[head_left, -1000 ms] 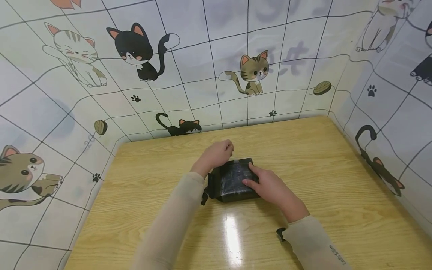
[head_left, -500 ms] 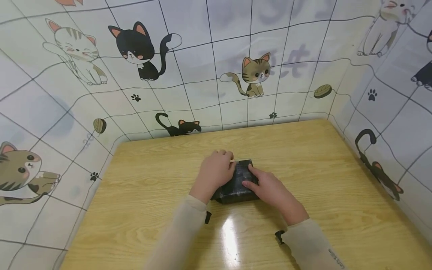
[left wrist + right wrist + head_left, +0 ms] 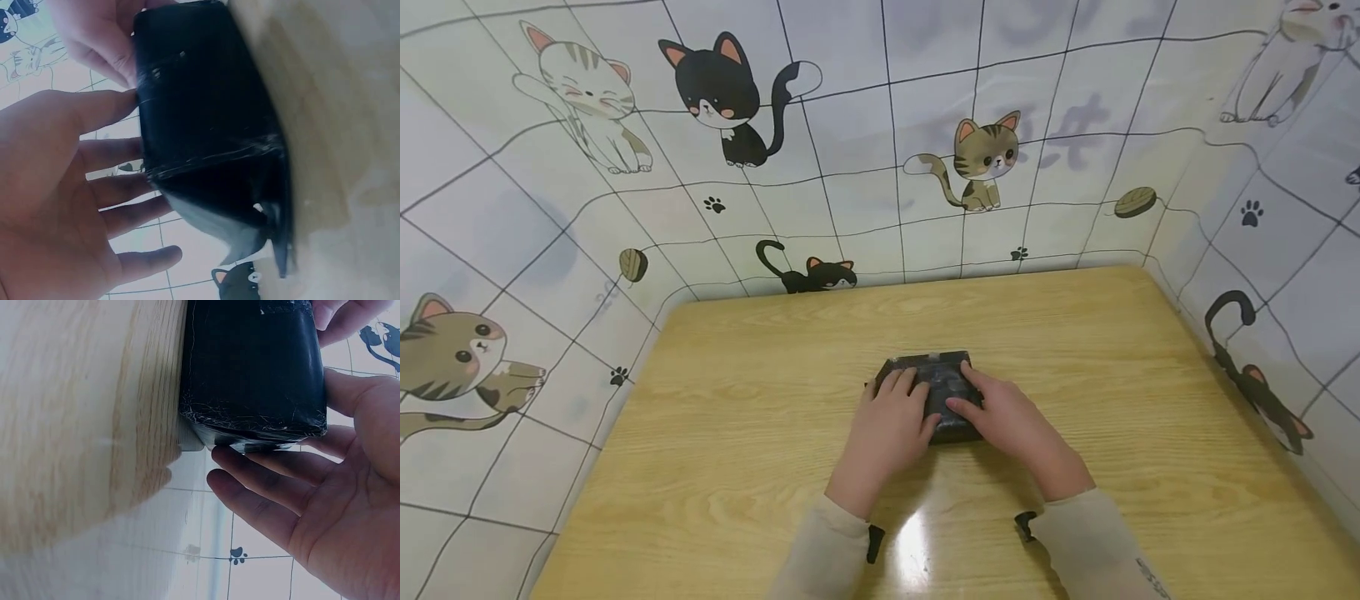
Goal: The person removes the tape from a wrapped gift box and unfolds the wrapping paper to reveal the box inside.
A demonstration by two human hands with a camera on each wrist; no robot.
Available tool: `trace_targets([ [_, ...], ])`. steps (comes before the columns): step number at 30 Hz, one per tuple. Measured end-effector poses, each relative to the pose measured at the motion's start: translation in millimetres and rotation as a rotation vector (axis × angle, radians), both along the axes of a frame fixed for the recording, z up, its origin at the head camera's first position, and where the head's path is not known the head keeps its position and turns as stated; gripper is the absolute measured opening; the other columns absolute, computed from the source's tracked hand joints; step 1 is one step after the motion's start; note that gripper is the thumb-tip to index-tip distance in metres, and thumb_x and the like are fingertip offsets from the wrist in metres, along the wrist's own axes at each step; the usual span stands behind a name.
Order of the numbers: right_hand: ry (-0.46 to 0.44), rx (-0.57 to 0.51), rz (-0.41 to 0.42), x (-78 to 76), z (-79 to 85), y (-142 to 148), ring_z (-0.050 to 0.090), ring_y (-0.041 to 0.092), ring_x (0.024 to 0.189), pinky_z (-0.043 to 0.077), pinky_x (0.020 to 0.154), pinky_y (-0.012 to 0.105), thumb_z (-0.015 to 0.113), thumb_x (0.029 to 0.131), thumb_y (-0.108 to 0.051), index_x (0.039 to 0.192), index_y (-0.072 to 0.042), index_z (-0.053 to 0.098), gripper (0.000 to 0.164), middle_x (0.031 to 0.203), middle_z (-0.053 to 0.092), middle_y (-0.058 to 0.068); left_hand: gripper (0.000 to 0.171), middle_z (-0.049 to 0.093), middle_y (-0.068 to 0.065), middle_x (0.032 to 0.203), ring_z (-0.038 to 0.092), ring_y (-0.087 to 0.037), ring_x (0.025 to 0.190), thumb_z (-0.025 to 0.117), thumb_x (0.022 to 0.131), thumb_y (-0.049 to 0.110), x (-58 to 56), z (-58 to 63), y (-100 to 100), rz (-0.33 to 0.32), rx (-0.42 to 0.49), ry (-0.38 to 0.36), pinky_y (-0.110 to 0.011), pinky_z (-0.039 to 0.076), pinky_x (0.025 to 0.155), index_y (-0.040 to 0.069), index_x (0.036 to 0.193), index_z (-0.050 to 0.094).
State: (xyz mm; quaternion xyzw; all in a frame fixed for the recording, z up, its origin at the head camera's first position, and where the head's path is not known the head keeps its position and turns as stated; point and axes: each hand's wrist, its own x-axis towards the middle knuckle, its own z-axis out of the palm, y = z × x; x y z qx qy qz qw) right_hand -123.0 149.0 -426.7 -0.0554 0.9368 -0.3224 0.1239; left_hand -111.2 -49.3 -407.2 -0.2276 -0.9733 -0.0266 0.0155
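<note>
A black plastic-wrapped package (image 3: 951, 381), box-shaped with creased, scuffed wrapping, lies on the wooden table. Across the left part of its top rests my left hand (image 3: 891, 429), fingers extended and slightly spread. My right hand (image 3: 1011, 421) holds the package's right end, with the thumb and forefinger on top. In the right wrist view, its other fingers (image 3: 269, 478) reach along that end. A loose, pointed flap of black wrapping (image 3: 225, 215) sticks out at the package's left end in the left wrist view; the head view mostly hides it behind the left hand.
Around the package spreads the light wooden table (image 3: 760, 392). Cloth-like walls (image 3: 850, 192) printed with cats and grid lines enclose its back and sides. A black strap piece (image 3: 876, 543) shows at the left cuff, another strap piece (image 3: 1026, 526) at the right.
The left hand has come down from the package's far left edge, swept toward me and flattened onto its top. The flap seen at the left is now largely covered. My right hand keeps its hold.
</note>
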Motion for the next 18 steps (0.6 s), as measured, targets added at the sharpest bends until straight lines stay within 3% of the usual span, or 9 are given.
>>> trace_targets([
  [3, -0.002, 0.006, 0.003, -1.0, -0.2, -0.4, 0.043, 0.047, 0.153, 0.041, 0.121, 0.064, 0.062, 0.108, -0.042, 0.167, -0.004, 0.032, 0.076, 0.165, 0.042, 0.027, 0.052, 0.055, -0.01, 0.16, 0.051, -0.031, 0.151, 0.058, 0.108, 0.049, 1.6, -3.6, -0.9, 0.007, 0.014, -0.016, -0.063, 0.046, 0.118, 0.016, 0.147, 0.064],
  [11, 0.016, 0.032, 0.011, 0.1, 2.5, -1.4, 0.046, 0.048, 0.15, 0.042, 0.119, 0.065, 0.061, 0.109, -0.041, 0.166, -0.002, 0.032, 0.076, 0.164, 0.043, 0.029, 0.053, 0.054, -0.009, 0.162, 0.05, -0.028, 0.152, 0.053, 0.11, 0.05, 3.1, -8.4, -2.2, -0.005, 0.002, 0.026, -0.062, 0.047, 0.118, 0.017, 0.15, 0.062],
  [18, 0.044, 0.055, 0.041, 7.6, 4.2, -7.2, 0.049, 0.048, 0.148, 0.045, 0.117, 0.064, 0.061, 0.109, -0.041, 0.163, 0.005, 0.035, 0.076, 0.162, 0.045, 0.03, 0.051, 0.055, -0.006, 0.161, 0.05, -0.026, 0.152, 0.057, 0.108, 0.05, 5.7, -10.1, -10.0, -0.008, 0.002, 0.012, -0.061, 0.046, 0.119, 0.019, 0.149, 0.063],
])
